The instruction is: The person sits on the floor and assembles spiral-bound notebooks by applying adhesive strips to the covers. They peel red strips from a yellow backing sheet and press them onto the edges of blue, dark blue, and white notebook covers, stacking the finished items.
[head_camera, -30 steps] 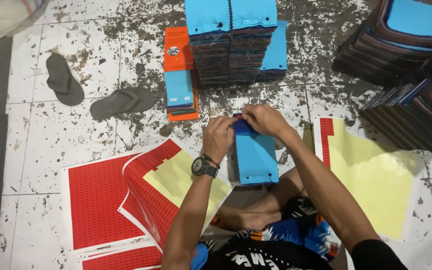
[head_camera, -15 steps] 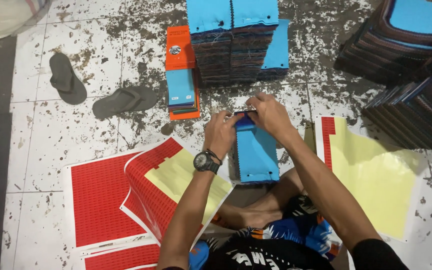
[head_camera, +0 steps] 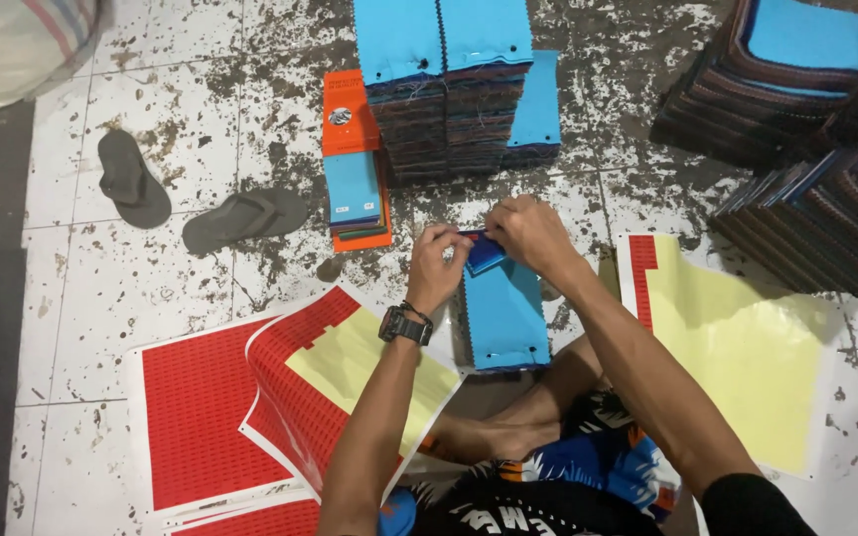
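On a speckled tile floor (head_camera: 151, 298), the left hand (head_camera: 436, 266) and right hand (head_camera: 528, 235) pinch the top edge of a blue fabric swatch stack (head_camera: 503, 313), between red sticker sheets (head_camera: 201, 407) and taller swatch piles (head_camera: 449, 89).

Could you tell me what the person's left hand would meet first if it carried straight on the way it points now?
Probably the tall stack of blue-topped fabric swatches just beyond; the left hand points up-frame across bare, speckled floor tiles, though depth is hard to judge.
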